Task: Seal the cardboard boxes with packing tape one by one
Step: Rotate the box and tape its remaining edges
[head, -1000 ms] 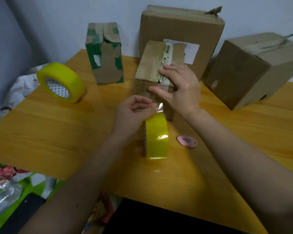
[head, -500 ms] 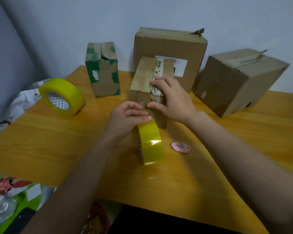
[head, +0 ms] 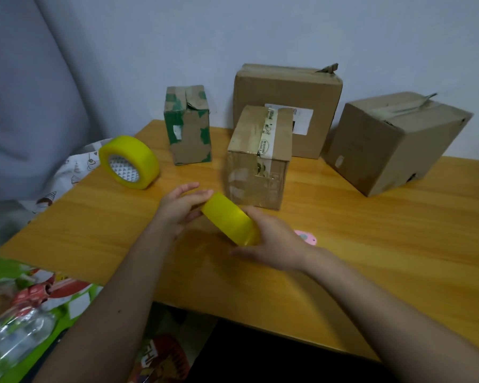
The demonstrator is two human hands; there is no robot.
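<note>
A yellow roll of packing tape (head: 231,223) is held tilted just above the wooden table (head: 371,244), between both hands. My left hand (head: 181,208) grips its far left end and my right hand (head: 274,241) cups its near right end. Just behind the roll stands a small cardboard box (head: 257,161) with a printed tape strip over its top and clear tape on its front face. Neither hand touches that box.
A green-patched small box (head: 188,125), a large box with a white label (head: 288,106) and a tilted box (head: 393,142) stand along the back. A second yellow tape roll (head: 129,161) lies at the left. A pink cutter (head: 306,237) peeks out behind my right hand.
My right hand left the small box's top and came down onto the tape roll. The roll, upright on the table before, is now lifted and tilted between both hands.
</note>
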